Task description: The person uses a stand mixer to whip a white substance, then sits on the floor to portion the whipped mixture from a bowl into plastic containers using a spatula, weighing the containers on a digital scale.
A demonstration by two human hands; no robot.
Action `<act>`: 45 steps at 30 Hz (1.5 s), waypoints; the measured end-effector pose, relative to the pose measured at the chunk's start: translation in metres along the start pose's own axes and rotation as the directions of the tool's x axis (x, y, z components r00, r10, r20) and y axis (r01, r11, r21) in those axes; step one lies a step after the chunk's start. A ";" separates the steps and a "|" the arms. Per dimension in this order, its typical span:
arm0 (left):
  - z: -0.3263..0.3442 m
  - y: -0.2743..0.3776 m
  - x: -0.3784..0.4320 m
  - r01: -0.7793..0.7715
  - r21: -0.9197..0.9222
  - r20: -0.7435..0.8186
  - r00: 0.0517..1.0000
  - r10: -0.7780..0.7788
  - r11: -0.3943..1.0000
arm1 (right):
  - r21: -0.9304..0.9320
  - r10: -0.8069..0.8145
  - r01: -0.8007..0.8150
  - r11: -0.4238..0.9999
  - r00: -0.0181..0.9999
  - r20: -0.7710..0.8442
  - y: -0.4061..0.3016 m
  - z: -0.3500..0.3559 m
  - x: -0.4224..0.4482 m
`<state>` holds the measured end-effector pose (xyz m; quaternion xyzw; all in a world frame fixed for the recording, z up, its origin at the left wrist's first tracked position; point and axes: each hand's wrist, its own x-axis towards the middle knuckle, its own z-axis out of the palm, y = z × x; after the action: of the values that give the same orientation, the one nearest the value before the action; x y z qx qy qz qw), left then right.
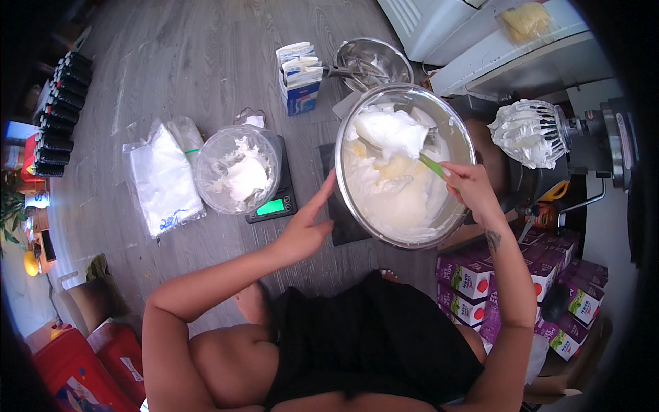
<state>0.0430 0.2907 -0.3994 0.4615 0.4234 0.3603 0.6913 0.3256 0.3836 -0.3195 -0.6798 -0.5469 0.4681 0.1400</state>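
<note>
My right hand (466, 188) grips the green handle (431, 166) of a spatula over a large metal mixing bowl (355, 206). A big lump of white whipped cream (391, 129) covers the spatula's head. Below it in the bowl lies pale cream (401, 206) with a yellower patch. My left hand (309, 226) is held out flat at the bowl's left side, its fingertips at the outer wall and the thumb apart. Left of that hand, a clear plastic tub (206, 180) with white cream (247, 177) stands on a digital kitchen scale (288, 203), whose display is lit green.
Plastic bags (165, 180) lie left of the tub. Opened cartons (301, 82) and a second metal bowl (401, 59) stand beyond. At right, a cream-coated whisk (530, 134) hangs from a stand mixer (615, 139). Purple milk cartons (463, 275) are stacked at lower right; red containers (77, 360) stand lower left.
</note>
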 end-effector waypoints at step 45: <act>-0.112 -0.051 -0.004 -0.388 0.526 -0.583 0.484 0.653 0.757 | -0.673 -0.678 0.632 -0.384 0.302 0.670 -0.161 0.181 -0.026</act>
<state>-0.0562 0.3085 -0.4711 0.4882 0.5544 0.6345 0.2273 0.0851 0.3609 -0.2885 -0.1454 -0.9763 -0.1567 -0.0334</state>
